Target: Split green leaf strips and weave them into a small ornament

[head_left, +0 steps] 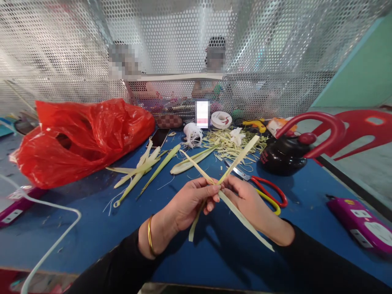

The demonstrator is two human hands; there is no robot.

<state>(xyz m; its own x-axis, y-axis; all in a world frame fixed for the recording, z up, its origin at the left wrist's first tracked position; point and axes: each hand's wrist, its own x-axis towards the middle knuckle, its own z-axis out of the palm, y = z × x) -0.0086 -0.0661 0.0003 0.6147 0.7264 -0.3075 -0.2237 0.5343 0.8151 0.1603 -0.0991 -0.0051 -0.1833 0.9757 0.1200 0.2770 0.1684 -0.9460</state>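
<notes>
Pale green leaf strips [240, 157] cross in an X where my two hands meet, above the blue table. My left hand [194, 200], with a gold bangle at the wrist, pinches the crossing between thumb and fingers. From the other side my right hand [248, 200] has its fingers closed on the strips, though its fingertips are partly hidden. Beyond my right hand lie scissors [269, 188] with red and yellow handles. A tied bundle of leaf strips [137, 171] rests to the left, beside loose long leaves [192, 160].
At the left is a red plastic bag [88, 139], with a white cable [76, 216] in front. A phone [161, 137], white thread [192, 134], a ribbon spool [221, 119] and leaf scraps [235, 143] lie behind. A black kettle [283, 153] and purple power strip [361, 222] stand right.
</notes>
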